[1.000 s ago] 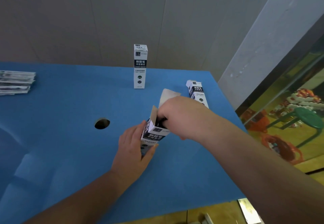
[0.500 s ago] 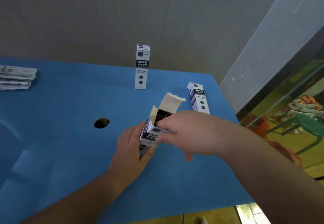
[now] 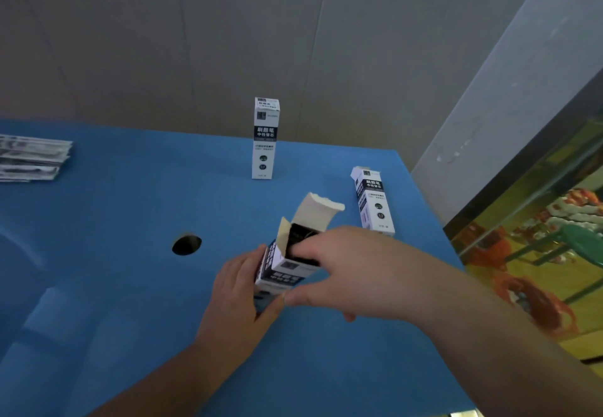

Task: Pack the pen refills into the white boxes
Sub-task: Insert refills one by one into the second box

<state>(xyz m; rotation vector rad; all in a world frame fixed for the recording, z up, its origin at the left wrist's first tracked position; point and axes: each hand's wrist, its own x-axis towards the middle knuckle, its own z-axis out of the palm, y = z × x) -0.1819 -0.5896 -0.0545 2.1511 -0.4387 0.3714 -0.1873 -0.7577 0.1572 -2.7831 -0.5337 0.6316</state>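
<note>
The open white box [image 3: 287,266], tilted above the desk [image 3: 130,220], is gripped by the left hand [image 3: 238,299] while the right hand's [image 3: 352,273] relaxed fingers [image 3: 303,247] touch its mouth, so the dark refills [image 3: 300,237] could be spilled if it is tipped further.

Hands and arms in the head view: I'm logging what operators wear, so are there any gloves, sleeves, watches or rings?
Nothing is worn. The left hand and right hand have no gloves, and no rings are visible. Both forearms are bare to the frame edge, with no sleeves, watch, strap or markings in view.
</note>
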